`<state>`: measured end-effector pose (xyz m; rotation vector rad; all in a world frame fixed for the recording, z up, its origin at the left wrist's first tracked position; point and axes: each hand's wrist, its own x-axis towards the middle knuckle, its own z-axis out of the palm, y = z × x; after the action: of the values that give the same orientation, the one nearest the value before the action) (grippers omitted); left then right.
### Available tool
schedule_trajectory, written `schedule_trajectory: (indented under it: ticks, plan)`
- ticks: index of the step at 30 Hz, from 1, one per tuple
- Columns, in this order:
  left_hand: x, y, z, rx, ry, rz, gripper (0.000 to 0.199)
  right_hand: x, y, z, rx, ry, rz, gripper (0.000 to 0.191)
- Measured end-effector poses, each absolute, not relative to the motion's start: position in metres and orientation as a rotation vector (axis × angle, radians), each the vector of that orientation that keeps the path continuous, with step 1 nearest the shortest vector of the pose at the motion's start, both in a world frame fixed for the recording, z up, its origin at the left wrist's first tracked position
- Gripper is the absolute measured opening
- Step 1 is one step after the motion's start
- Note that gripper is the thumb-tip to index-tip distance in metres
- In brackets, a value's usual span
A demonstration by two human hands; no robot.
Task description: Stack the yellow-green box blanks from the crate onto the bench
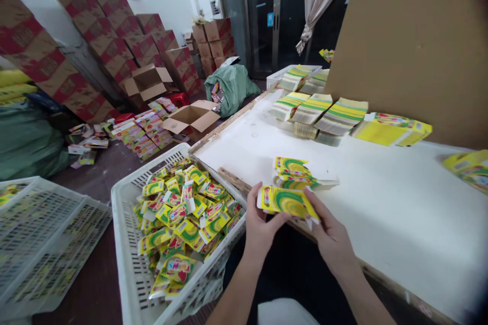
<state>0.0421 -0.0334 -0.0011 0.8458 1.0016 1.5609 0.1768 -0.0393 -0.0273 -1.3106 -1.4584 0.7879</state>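
Between my two hands, over the near edge of the white table (pixel 385 213), is a small yellow and green printed carton (pixel 287 202). My left hand (pixel 259 223) grips its left end, thumb along the lower edge. At the right end, my right hand (pixel 328 226) is closed on the carton beside its white flaps. Just beyond lies a small pile of similar flat cartons (pixel 293 170) on the table. To my left stands a white plastic crate (pixel 124 244), filled with many small yellow and green cartons (pixel 190 208).
Bundled carton stacks (pixel 343 116) and a yellow box (pixel 396 129) line the table's back, before a large cardboard panel (pixel 404 30). Open cardboard boxes (pixel 192 117), a green sack (pixel 232 89) and another crate (pixel 49 244) stand on the floor. Printed boxes (pixel 102 30) are stacked along the wall.
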Motion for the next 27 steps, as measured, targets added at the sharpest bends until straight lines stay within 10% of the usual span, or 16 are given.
schedule_trajectory:
  ticks: [7,19,27]
  plan:
    - [0.035,-0.018,-0.006,0.164,0.65,1.708,0.025,0.16,-0.049,-0.031,-1.14,-1.843,0.883,0.041]
    - [0.031,-0.016,-0.008,0.294,0.651,1.74,0.018,0.152,-0.035,-0.022,-1.072,-1.574,1.231,0.048]
    - [-0.096,0.002,-0.026,0.485,1.253,1.893,0.049,0.216,0.055,-0.013,-1.665,-1.764,0.286,0.052]
